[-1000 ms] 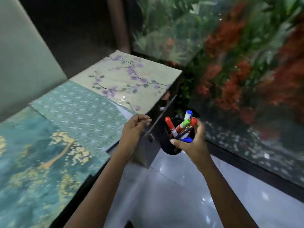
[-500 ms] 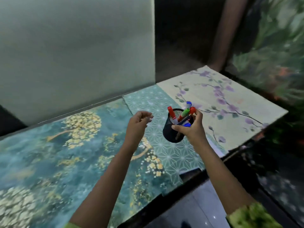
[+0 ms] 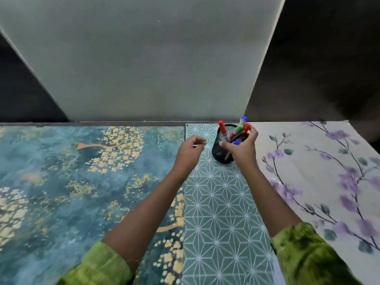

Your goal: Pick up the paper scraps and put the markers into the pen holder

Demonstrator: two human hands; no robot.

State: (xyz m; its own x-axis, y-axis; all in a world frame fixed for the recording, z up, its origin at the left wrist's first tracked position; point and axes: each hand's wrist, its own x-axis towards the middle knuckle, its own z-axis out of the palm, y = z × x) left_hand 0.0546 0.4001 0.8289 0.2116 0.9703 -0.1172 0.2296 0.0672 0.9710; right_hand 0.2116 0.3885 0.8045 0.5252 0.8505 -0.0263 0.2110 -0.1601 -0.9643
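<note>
A black mesh pen holder (image 3: 221, 153) sits low over the far end of the green patterned sheet; I cannot tell if it touches the sheet. Several markers stand in it, among them a red one (image 3: 222, 128), a green one (image 3: 238, 129) and a blue-capped one (image 3: 243, 120). My right hand (image 3: 241, 150) grips the holder from its right side, fingers over the rim. Just left of the holder my left hand (image 3: 190, 153) hovers with its fingers curled in against the thumb; nothing shows in it. No paper scraps are in view.
Three patterned sheets cover the table: blue with gold blossoms (image 3: 72, 182) on the left, green geometric (image 3: 222, 212) in the middle, cream with purple flowers (image 3: 318, 171) on the right. A grey upright panel (image 3: 144, 58) stands along the far edge.
The view swung from the floor beside the table to the tabletop. My right hand carried the holder with the markers over the table to its far middle. My left hand stayed curled beside it.
</note>
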